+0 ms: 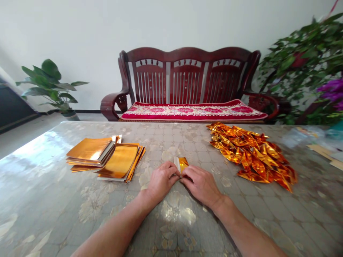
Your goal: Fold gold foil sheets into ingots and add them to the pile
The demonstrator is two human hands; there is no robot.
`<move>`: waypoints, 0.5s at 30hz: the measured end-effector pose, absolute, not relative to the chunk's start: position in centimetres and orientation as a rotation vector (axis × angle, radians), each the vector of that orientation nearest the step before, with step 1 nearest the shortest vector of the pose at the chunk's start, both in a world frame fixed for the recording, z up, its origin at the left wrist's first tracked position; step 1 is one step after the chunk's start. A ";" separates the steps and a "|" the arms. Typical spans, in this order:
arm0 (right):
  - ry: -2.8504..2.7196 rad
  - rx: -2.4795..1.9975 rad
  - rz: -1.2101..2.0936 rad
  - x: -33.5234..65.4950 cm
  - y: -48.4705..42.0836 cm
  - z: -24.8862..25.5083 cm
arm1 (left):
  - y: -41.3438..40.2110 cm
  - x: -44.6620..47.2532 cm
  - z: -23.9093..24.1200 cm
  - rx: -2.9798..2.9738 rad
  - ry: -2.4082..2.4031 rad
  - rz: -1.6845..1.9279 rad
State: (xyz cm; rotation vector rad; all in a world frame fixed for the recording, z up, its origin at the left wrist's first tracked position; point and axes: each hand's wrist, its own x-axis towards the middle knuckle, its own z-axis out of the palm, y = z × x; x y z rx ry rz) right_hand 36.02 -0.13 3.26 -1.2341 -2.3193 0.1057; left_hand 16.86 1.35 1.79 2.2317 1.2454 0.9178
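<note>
A small sheet of gold foil paper (182, 164), partly folded, lies on the table (53, 200) in front of me. My left hand (160, 180) pinches its near left edge with curled fingers. My right hand (200, 184) presses on its near right side, fingers bent over the paper. The two hands almost touch each other at the fold. Most of the paper is hidden under my fingers.
Stacks of flat gold sheets (107, 159) lie to the left. A heap of folded gold pieces (254, 153) lies to the right. A dark wooden bench (187, 89) with a red cushion stands behind the table. Potted plants (50, 85) flank it; paper scraps (324, 151) lie far right.
</note>
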 end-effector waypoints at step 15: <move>-2.321 -1.252 0.034 35.5 -0.3 3.0 | 0.9 16.3 2.2 2.384 1.250 0.834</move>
